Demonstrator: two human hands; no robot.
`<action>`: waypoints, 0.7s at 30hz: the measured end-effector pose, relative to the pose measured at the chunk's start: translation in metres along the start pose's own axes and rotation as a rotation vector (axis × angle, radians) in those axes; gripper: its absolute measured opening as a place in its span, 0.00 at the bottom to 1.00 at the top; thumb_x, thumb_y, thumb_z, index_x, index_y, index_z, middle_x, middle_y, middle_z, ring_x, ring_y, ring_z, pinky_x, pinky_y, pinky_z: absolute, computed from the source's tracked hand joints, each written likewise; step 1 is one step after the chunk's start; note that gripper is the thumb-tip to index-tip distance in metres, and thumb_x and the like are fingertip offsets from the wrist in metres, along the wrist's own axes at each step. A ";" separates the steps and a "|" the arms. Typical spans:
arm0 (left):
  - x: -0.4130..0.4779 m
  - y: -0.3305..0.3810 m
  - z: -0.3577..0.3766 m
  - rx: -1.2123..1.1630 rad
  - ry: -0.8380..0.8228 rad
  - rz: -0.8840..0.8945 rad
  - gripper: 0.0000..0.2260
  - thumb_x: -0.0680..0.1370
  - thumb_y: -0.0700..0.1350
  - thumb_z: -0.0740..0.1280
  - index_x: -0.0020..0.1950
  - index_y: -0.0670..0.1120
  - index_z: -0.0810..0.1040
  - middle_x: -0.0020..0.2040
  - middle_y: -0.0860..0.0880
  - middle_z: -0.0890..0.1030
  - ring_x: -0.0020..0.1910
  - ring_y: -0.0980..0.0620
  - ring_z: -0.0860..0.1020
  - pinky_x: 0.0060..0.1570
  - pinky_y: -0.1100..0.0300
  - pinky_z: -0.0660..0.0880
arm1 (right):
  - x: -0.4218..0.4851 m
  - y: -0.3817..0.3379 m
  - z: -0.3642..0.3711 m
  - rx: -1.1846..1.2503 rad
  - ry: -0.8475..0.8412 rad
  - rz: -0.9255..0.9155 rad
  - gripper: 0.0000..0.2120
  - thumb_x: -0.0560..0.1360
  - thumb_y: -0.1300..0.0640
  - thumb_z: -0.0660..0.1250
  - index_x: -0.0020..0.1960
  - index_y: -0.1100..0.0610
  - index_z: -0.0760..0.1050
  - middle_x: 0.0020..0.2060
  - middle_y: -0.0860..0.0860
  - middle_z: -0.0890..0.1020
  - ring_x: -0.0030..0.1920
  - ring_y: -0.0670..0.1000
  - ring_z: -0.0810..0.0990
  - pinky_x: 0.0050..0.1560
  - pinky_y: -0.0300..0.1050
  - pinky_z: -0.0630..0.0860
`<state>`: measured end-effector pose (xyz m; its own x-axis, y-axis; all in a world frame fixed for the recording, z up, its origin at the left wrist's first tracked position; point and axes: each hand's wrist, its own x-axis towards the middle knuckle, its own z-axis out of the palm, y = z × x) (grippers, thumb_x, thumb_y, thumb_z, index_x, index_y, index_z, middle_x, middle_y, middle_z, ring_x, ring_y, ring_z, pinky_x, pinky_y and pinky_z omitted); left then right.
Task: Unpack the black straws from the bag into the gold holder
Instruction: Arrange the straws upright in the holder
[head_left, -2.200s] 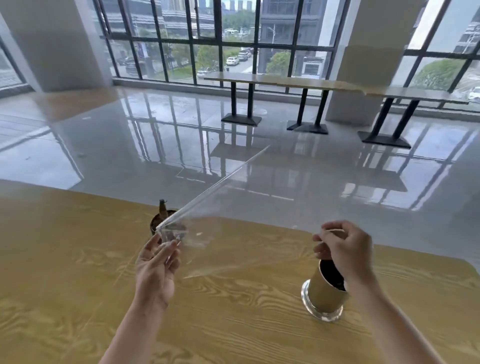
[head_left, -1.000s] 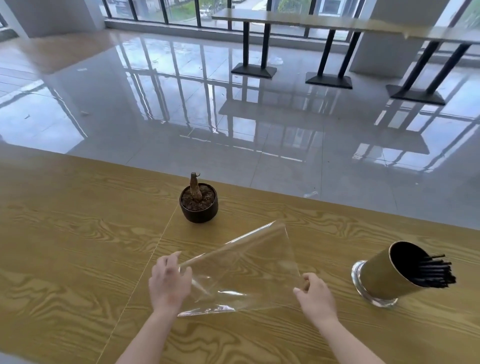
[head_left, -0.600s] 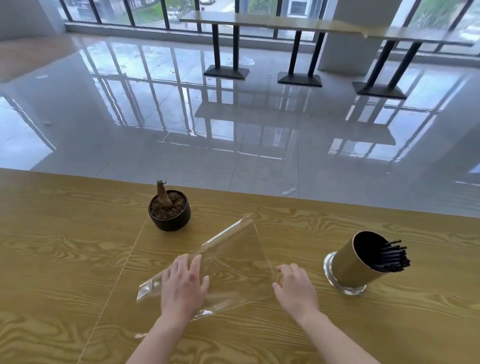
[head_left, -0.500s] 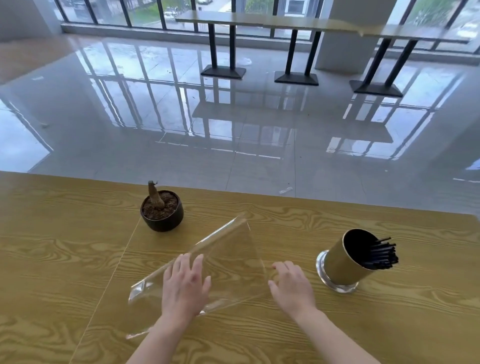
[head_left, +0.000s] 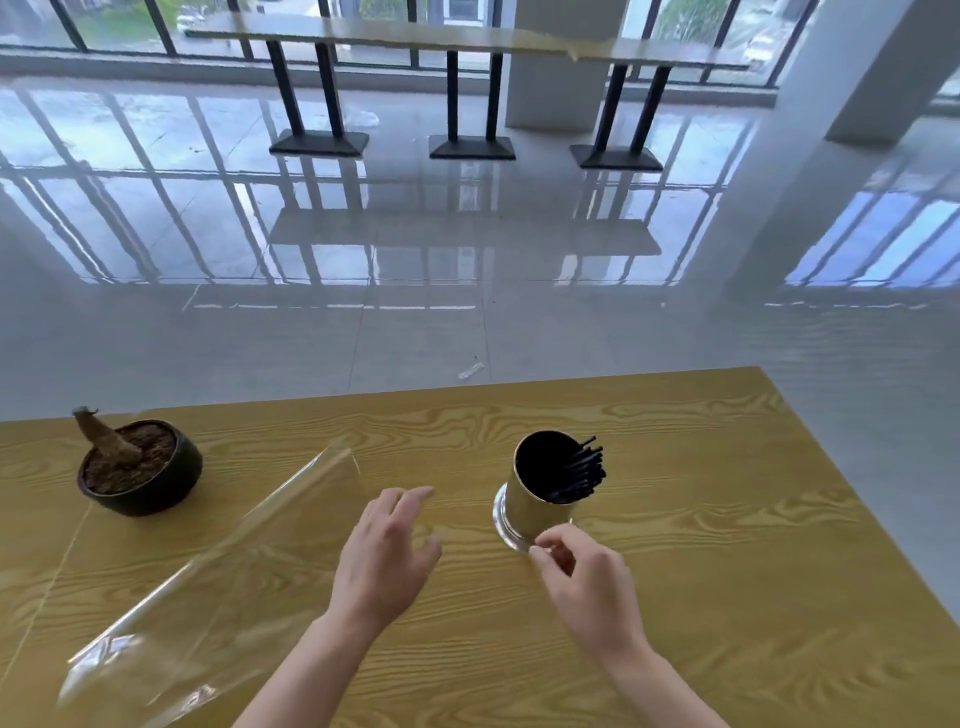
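view: head camera, looking down over the worktop (head_left: 727, 545)
black straws (head_left: 584, 470): bunched inside the gold holder (head_left: 527, 512), tips fanning over its right rim; none seen in the bag
bag (head_left: 218, 577): clear film lying flat to the left of both hands, far corner curling up
handling, straws: judged light, thin, stiff but crushable, prone to roll; best gathered as a bundle near mid-length
handling, holder: smooth metal, likely slippery; appears to lean right; flared base is the steadying point
left grip (head_left: 387, 551): wide, fingers spread, holding nothing, between bag and holder
right grip (head_left: 587, 577): fingers curled, thumb and forefinger close together at the holder's base; contact cannot be told
edges: far worktop edge near, behind the holder; right edge well apart
open room: widest stretch lies right of the holder; plant pot (head_left: 140, 473) sits far left, near the bag
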<state>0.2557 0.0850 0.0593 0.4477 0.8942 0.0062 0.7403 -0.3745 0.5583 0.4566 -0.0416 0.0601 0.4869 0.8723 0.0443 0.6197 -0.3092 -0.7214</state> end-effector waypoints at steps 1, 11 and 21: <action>0.005 0.012 0.002 -0.033 -0.006 0.040 0.25 0.75 0.51 0.72 0.71 0.51 0.74 0.60 0.55 0.76 0.62 0.52 0.74 0.56 0.60 0.72 | 0.000 0.006 -0.009 0.015 0.033 0.013 0.06 0.74 0.57 0.75 0.41 0.49 0.80 0.29 0.39 0.79 0.36 0.41 0.80 0.33 0.30 0.71; 0.036 0.107 0.034 0.041 -0.041 0.299 0.40 0.67 0.63 0.76 0.75 0.53 0.68 0.55 0.54 0.75 0.56 0.53 0.73 0.55 0.60 0.72 | 0.066 0.045 -0.075 0.304 -0.188 0.288 0.44 0.66 0.53 0.81 0.76 0.47 0.63 0.46 0.55 0.80 0.44 0.54 0.81 0.43 0.47 0.80; 0.058 0.133 0.044 0.106 -0.064 0.126 0.17 0.73 0.59 0.68 0.57 0.52 0.79 0.48 0.53 0.82 0.48 0.49 0.80 0.44 0.54 0.76 | 0.131 0.041 -0.083 0.205 -0.545 0.068 0.44 0.61 0.53 0.82 0.74 0.48 0.68 0.33 0.43 0.82 0.34 0.40 0.80 0.34 0.31 0.73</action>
<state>0.4019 0.0763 0.0975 0.5689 0.8222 0.0159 0.7234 -0.5095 0.4660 0.5964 0.0290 0.0937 0.1012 0.9389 -0.3290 0.4402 -0.3388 -0.8315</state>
